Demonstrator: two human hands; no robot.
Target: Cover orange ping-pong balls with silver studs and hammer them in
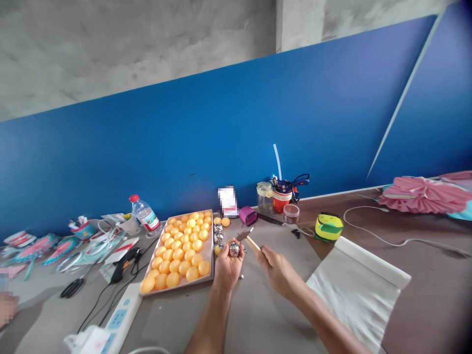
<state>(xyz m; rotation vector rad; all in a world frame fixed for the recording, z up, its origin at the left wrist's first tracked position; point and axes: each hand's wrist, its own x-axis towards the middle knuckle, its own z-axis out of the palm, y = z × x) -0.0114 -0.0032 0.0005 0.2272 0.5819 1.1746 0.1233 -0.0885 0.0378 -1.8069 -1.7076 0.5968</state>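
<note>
My left hand (227, 267) is closed around a shiny silver ball (234, 249), held up just right of a tray (184, 290) filled with several orange balls (183, 253). My right hand (277, 269) grips the wooden handle of a small hammer (248, 238), whose metal head sits close to the silver ball. More silver balls (219, 234) and a couple of orange ones (225, 221) lie on the table beside the tray's right edge.
A white paper roll (363, 280) lies at right, near a yellow-green pouch (328, 226) and a white cable. Cups with tools (282, 196), a jar and a purple item stand by the blue wall. At left: a water bottle (146, 216), scissors (73, 287), a power strip (120, 319), cords, clutter.
</note>
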